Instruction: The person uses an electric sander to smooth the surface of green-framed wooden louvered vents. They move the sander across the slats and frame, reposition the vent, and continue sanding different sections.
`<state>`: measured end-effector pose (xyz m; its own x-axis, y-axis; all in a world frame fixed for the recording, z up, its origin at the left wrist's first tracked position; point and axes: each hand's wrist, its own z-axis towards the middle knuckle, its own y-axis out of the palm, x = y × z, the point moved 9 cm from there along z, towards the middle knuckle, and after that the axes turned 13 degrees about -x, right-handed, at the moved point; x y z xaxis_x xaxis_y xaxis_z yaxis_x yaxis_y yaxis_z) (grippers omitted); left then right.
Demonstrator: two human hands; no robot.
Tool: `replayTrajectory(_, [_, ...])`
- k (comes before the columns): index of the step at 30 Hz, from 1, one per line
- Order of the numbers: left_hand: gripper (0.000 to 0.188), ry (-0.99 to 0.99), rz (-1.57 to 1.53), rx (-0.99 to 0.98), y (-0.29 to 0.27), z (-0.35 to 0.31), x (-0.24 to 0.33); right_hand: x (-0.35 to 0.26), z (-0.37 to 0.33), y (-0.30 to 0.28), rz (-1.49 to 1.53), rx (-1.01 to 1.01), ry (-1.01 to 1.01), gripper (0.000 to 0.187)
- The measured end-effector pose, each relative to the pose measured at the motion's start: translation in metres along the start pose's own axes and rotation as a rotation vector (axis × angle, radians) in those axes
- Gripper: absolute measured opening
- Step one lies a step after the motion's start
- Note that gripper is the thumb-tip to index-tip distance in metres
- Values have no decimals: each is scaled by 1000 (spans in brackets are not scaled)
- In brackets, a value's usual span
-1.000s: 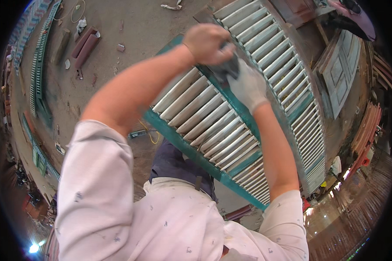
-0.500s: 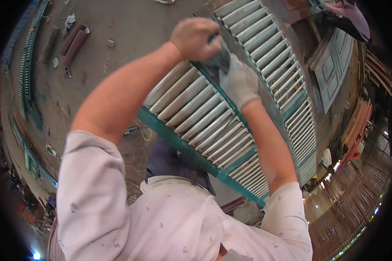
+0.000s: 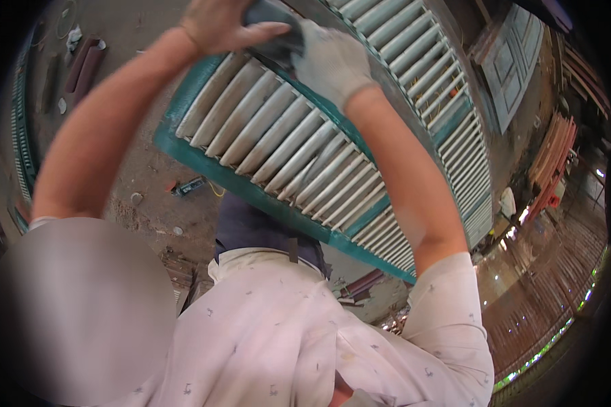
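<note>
Near the top edge, a dark grey rounded hand tool [image 3: 273, 19] is over the far long rail of a louvred wooden shutter [image 3: 200, 158] with a teal frame and worn, whitish slats. My bare left hand [image 3: 217, 26] is against the tool's left side, its thumb stretched across it; its other fingers are partly cut off by the picture edge. My right hand [image 3: 334, 62], in a pale knit glove, closes round the tool's right side. The tool's underside is hidden, so I cannot tell its exact kind.
A second louvred shutter [image 3: 455, 125] lies alongside, farther right. Beyond it leans a grey panelled door [image 3: 512, 74], near stacked reddish wood strips [image 3: 553, 163]. Two brownish rolls [image 3: 86, 68] and a green shutter [image 3: 22, 129] lie at left. A small dark teal tool [image 3: 189, 186] is on the floor.
Both hands and the dark tool have shifted left and farther up the picture. My left thumb is now stretched out. The view has shifted, showing more of the near shutter's left end.
</note>
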<state>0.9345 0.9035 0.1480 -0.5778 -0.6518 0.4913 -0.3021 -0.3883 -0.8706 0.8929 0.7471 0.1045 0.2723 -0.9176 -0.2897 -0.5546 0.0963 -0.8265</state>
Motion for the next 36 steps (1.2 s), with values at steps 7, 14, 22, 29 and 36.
replayTrajectory(7, [69,251,234,-572,10,39,32,10,-17,9,84,-73,-51,43])
replayTrajectory(14, [57,216,57,-465,69,43,138,99,-109,44,10,-103,14,40])
replayTrajectory(22, [52,330,-36,-423,153,64,257,191,-224,83,61,-353,188,36])
replayTrajectory(29, [45,338,-120,-426,212,86,353,265,-310,102,-63,-337,284,36])
replayTrajectory(36, [37,374,-191,-353,263,104,442,331,-393,119,-136,-372,448,35])
